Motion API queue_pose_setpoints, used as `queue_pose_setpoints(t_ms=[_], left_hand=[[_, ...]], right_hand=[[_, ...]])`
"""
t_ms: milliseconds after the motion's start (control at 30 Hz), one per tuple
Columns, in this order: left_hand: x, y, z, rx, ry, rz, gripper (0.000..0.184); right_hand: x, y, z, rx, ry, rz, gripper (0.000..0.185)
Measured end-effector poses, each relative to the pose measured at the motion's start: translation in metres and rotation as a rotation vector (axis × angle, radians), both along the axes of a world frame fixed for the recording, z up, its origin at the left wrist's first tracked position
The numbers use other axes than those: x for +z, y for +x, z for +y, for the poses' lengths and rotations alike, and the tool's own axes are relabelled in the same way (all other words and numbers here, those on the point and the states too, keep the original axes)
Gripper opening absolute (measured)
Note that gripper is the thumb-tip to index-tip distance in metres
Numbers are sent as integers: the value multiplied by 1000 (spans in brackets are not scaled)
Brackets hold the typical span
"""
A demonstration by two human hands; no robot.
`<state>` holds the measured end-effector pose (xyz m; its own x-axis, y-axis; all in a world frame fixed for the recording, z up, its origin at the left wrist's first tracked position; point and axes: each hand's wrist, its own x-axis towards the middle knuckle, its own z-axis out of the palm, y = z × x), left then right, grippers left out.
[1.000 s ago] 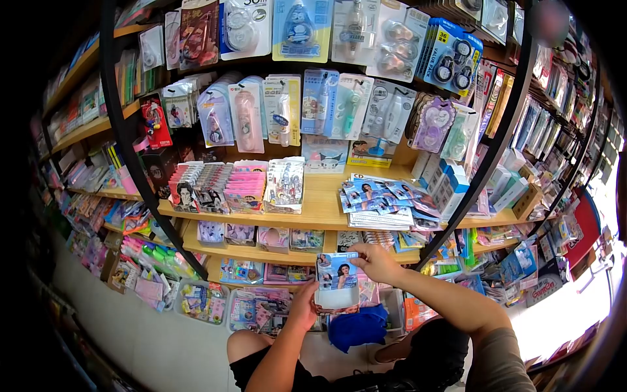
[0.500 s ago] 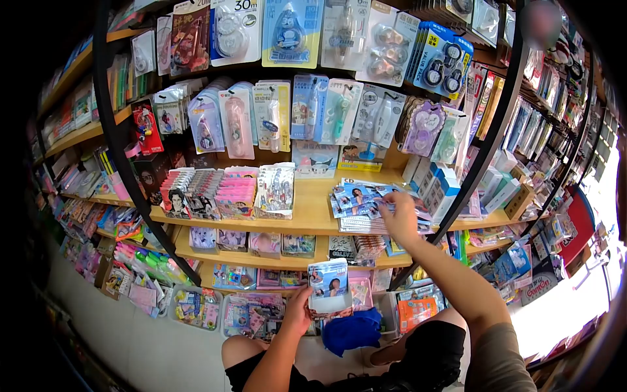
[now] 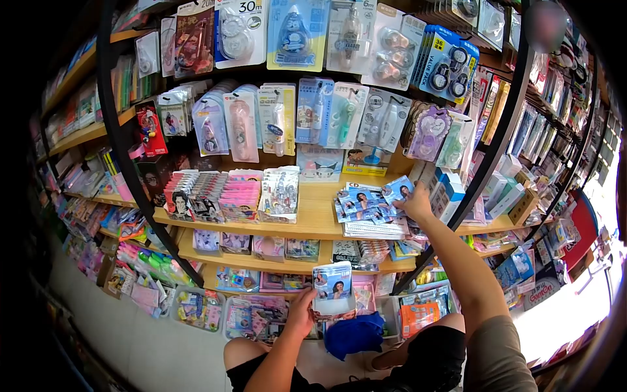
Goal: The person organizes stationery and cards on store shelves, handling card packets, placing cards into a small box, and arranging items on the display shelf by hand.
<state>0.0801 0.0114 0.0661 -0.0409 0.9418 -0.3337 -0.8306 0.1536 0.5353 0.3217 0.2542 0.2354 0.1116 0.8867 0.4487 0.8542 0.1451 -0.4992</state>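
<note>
My left hand (image 3: 302,313) grips the side of a small white display box (image 3: 334,306), held low in front of the shelves. Blue picture packets (image 3: 332,285) with a portrait on them stand inside it. On the wooden shelf, a loose pile of similar blue packets (image 3: 361,204) lies over white printed sheets (image 3: 372,228). My right hand (image 3: 416,202) is closed on the edge of one blue picture packet (image 3: 398,189) at the pile's right side. This packet is tilted up, and some of my fingers are hidden behind it.
Boxes of packets (image 3: 240,204) line the shelf (image 3: 318,221) at left. Blister packs (image 3: 297,36) hang above. A black upright post (image 3: 488,140) stands right of my right arm. Plastic bins (image 3: 196,307) and a blue cloth-like item (image 3: 354,334) are below.
My right hand has moved right and slightly up across the pile, with a blue packet now raised in its fingers. The left hand still holds the box, and the view has shifted slightly.
</note>
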Motion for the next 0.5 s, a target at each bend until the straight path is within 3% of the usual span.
queue_pose_setpoints(t_ms=[233,333,433,500], left_hand=[[-2,3,0,-13,3,-3,26],[0,4,-2,-1,13,12,27],[0,5,-3,-11,26,8,27],[-2,5,-3,-24,32,9,26]], right_hand=[[28,10,-19,210,-167,588,21],[15,24,-20,350,-100,745,15],[32,-2,-79,500,-310,960,11],[19,-8,-104,658,-499,884,14]])
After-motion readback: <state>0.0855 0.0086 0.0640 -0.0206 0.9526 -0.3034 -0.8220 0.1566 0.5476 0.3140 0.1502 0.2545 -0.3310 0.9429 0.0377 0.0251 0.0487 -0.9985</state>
